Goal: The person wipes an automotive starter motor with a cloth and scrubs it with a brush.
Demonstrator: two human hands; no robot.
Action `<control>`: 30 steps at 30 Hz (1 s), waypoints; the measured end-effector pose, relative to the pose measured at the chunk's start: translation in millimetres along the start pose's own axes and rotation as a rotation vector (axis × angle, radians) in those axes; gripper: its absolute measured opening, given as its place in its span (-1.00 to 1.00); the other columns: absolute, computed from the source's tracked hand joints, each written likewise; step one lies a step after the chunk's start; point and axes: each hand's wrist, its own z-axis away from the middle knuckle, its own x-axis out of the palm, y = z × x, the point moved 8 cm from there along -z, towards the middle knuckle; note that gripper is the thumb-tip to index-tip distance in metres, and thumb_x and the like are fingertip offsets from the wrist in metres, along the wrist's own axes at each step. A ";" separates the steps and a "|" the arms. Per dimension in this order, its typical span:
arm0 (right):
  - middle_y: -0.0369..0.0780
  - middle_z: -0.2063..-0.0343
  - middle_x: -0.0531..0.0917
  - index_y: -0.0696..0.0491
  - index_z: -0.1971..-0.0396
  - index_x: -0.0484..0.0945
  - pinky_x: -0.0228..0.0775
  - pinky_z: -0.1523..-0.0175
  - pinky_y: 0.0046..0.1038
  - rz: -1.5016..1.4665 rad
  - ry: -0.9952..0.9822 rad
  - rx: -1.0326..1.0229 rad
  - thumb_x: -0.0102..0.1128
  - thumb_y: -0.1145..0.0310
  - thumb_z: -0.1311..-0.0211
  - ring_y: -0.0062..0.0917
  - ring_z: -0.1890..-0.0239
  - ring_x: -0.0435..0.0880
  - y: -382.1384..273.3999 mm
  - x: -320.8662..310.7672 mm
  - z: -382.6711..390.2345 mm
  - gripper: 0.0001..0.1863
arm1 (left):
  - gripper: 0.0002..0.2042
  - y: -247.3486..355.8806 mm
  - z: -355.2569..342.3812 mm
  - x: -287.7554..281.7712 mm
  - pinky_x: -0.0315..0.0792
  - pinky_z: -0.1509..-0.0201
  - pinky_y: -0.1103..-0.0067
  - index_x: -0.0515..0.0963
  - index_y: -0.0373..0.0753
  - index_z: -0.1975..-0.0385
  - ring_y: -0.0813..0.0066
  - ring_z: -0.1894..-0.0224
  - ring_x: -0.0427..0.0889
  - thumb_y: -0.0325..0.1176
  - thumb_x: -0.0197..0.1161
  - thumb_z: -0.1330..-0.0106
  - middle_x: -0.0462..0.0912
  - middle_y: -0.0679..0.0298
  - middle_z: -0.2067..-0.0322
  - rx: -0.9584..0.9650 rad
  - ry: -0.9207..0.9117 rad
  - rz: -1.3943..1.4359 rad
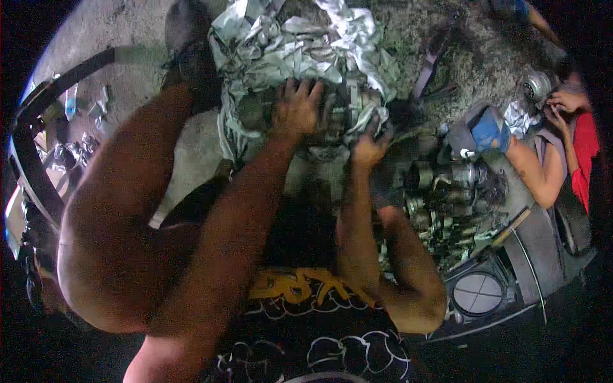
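Note:
A dark, machined metal part (333, 113) lies on a heap of crumpled silvery sheet (290, 56) on the ground in front of me. My left hand (297, 110) rests across the top of the metal part, fingers spread and pointing away from me. On the part's right side, my right hand (370, 145) has its thumb and fingers around a loose edge of the silvery sheet. Blur and dim light hide the exact fingertip contact there. The sheet rises in folds behind and along both sides of the part.
Several greasy metal parts (453, 182) lie to my right, near a round-meshed speaker panel (477, 293). Farther right, a co-worker's hands (567, 105) are beside a round metal part (537, 85). A dark curved strip (70, 76) and scraps lie left, beyond my bent leg (121, 210).

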 end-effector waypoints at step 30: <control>0.09 0.23 0.57 0.32 0.21 0.47 0.43 0.19 -0.16 -0.040 -0.336 0.751 -0.06 0.24 -0.10 -0.15 0.29 0.61 41.1 33.0 -45.7 -0.57 | -0.53 2.8 -6.2 2.5 0.19 -0.17 0.12 0.46 -0.20 0.00 -0.08 -0.04 0.34 0.01 0.00 -0.24 0.44 0.04 0.03 -0.015 -0.033 -0.052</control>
